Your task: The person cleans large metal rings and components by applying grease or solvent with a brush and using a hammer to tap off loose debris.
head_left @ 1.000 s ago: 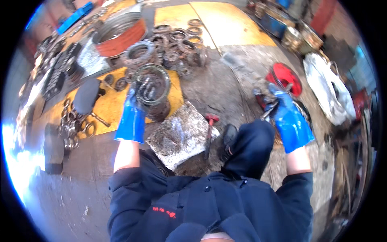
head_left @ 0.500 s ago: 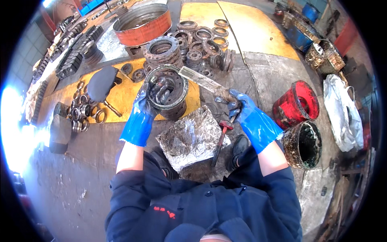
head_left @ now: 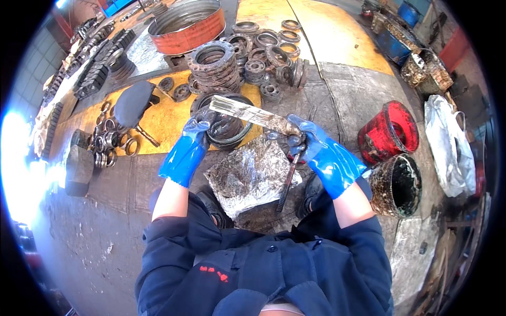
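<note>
My left hand, in a blue glove with dark, greasy fingers, is closed at the left rim of a round metal ring. The ring lies over other dark round parts, whose inner details are hard to make out. My right hand, gloved the same way, is closed round the brown end of a long flat strip with a pale, streaked blade. The strip reaches left across the top of the ring to near my left fingers. Below my right hand, a tool with a dark ribbed handle leans by a dirty silvery sheet.
Stacked rusty rings and loose round parts stand ahead. Beyond them is an orange-red round tub. At left are a dark stool seat and small rings. A red bucket and a grimy bucket stand at right.
The strip has swung left and now crosses over the ring. The ring has tipped away and sits lower, its opening less visible. My right hand has moved slightly left.
</note>
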A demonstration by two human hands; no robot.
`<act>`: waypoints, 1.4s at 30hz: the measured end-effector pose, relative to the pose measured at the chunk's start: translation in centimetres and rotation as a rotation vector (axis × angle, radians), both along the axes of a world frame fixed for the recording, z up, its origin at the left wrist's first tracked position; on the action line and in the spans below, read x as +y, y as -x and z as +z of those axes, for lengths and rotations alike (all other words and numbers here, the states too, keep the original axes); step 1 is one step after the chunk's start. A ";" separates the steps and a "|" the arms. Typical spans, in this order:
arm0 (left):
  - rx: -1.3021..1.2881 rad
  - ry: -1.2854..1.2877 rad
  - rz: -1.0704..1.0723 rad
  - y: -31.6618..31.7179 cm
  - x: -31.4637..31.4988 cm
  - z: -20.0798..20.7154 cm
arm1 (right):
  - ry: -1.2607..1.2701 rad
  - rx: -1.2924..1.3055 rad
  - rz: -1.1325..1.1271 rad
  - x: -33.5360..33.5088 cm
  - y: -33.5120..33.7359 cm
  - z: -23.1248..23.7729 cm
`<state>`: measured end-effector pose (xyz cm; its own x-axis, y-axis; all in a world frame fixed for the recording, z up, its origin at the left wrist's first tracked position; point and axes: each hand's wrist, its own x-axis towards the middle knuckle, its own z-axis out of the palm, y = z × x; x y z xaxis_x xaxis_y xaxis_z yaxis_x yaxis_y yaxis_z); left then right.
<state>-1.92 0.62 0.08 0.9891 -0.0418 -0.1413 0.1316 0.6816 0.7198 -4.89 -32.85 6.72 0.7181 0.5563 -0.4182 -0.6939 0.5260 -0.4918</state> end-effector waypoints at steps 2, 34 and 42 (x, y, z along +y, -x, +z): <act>-0.040 0.056 0.006 -0.1 0.2 -0.2 | -0.085 0.010 -0.099 -0.2 -0.3 -1.0; -0.259 -0.831 -0.073 1.0 -2.4 1.6 | -0.072 -0.111 -0.028 -2.0 3.4 2.9; -0.258 -0.445 -0.050 -3.2 2.4 -6.4 | 0.881 -0.449 -0.917 -21.2 15.5 6.4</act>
<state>1.31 3.05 -6.28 0.9924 -0.0815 0.0922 -0.0638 0.2997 0.9519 -20.41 -54.10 13.16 0.8514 -0.5243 -0.0172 0.0439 0.1040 -0.9936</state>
